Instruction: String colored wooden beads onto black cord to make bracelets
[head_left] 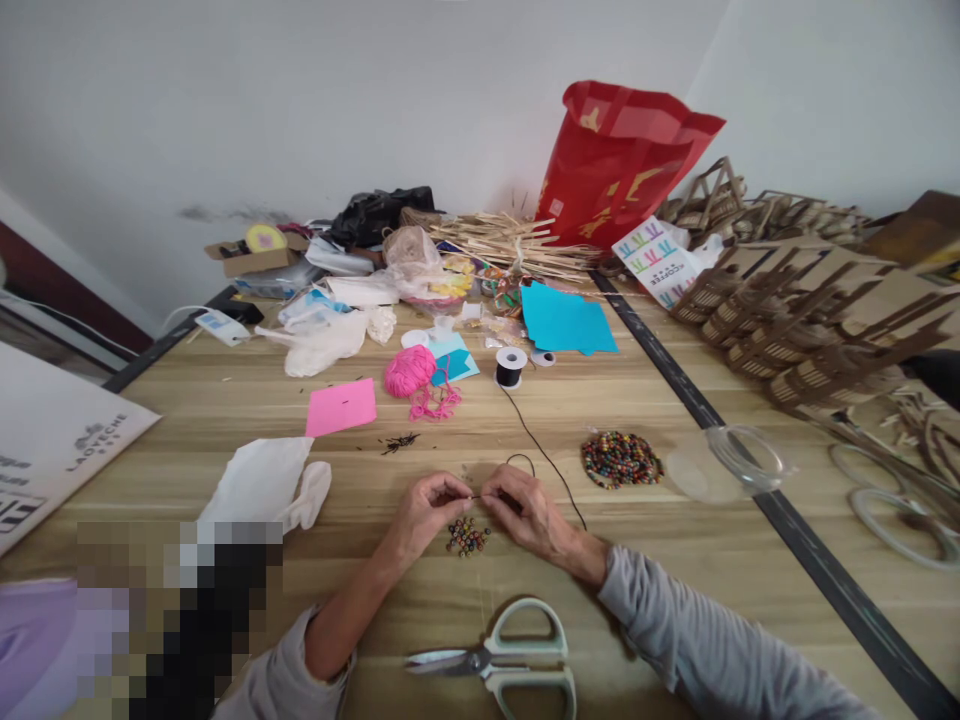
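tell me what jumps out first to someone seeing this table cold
The red bag standing at the far edge against the wall draws the eye first, with the pink yarn ball and blue paper bright on the wooden table. Near the front, the left hand and right hand pinch a black cord together above a small cluster of beads, and scissors lie closest to the camera.

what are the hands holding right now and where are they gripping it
Both hands pinch the thin black cord near its free end: left hand and right hand fingertips meet above the small bead pile. Whether a bead is held too cannot be told.
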